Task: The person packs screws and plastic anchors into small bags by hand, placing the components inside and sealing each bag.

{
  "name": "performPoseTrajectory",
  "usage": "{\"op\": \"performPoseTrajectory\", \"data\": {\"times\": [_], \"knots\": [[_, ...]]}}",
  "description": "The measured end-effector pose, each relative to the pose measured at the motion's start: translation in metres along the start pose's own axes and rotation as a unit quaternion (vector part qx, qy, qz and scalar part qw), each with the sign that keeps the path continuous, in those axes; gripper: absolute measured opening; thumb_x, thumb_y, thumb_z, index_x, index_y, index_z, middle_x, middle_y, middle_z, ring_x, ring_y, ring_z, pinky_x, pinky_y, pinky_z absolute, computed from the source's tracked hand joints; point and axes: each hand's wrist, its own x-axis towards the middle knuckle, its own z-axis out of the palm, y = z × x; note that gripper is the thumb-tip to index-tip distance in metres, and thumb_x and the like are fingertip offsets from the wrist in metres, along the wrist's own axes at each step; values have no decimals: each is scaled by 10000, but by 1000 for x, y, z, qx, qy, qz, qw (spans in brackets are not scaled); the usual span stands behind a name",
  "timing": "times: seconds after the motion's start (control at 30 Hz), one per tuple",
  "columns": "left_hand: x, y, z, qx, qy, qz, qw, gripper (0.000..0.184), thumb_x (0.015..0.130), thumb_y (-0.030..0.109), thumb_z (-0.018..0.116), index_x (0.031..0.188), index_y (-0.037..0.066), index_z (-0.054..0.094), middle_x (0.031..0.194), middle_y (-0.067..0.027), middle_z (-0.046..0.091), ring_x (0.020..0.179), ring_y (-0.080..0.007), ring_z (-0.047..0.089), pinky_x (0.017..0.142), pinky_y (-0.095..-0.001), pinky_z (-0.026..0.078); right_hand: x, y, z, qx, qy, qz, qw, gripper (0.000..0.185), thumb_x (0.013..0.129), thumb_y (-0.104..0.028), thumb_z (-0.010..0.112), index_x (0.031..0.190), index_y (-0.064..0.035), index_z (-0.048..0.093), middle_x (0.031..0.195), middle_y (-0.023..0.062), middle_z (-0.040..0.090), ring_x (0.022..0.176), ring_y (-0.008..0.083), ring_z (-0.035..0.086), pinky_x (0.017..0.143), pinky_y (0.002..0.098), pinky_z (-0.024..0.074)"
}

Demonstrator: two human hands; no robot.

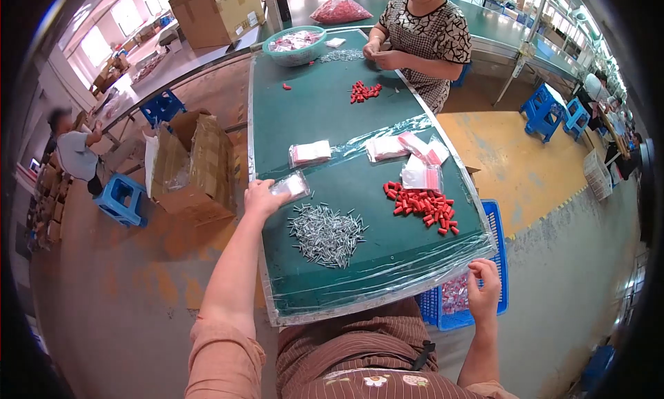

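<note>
At the table's left edge, my left hand (pixel 261 198) has its fingers closed on the near corner of a small clear plastic bag (pixel 292 185) with white in it. Close by lies a heap of small metal screws (pixel 326 234). My right hand (pixel 485 288) is off the table's right corner, above a blue basket (pixel 503 260) that holds small filled bags. Its fingers are loosely bent, with the thumb apart and nothing visible between them. Red plastic plugs (pixel 423 206) lie in a pile on the right, beside stacked small bags (pixel 420 174).
Across the green table (pixel 304 115), a co-worker (pixel 425 46) handles something small. Near them are more red plugs (pixel 364 92) and a green bowl (pixel 294 54) of packets. An open carton (pixel 197 164) and a blue stool (pixel 123 200) stand to the left.
</note>
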Motion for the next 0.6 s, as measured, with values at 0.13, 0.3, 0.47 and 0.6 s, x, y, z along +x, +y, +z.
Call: {"op": "performPoseTrajectory", "data": {"times": [0.13, 0.3, 0.47, 0.6], "knots": [[20, -13, 24, -64, 22, 11, 998, 659, 692, 428, 792, 1240, 89, 657, 1192, -183, 656, 1119, -301, 622, 986, -366, 479, 6, -6, 14, 2, -21, -31, 999, 178, 813, 85, 596, 975, 25, 638, 1025, 148, 627, 883, 260, 625, 764, 314, 511], [19, -3, 14, -6, -55, -26, 998, 560, 683, 393, 813, 1134, 89, 683, 1141, -147, 663, 1056, -312, 638, 943, -396, 495, 13, -24, 27, 9, -38, -60, 997, 195, 788, 78, 615, 969, 12, 648, 1019, 150, 637, 904, 285, 640, 765, 335, 523], [11, -19, 24, -119, -13, -1, 993, 322, 752, 267, 776, 971, 60, 662, 1006, -108, 667, 886, -256, 673, 819, -379, 540, 20, -47, 39, 29, -68, -74, 995, 201, 788, 82, 626, 970, 3, 653, 1014, 147, 642, 905, 275, 649, 761, 342, 529], [-30, -10, 10, -490, -71, -34, 868, 142, 860, 78, 650, 976, 62, 570, 931, -51, 645, 843, -212, 675, 733, -345, 579, 34, -80, 55, 100, -94, -98, 986, 213, 788, 63, 654, 990, -7, 656, 1029, 146, 646, 932, 274, 649, 799, 336, 526]]}}
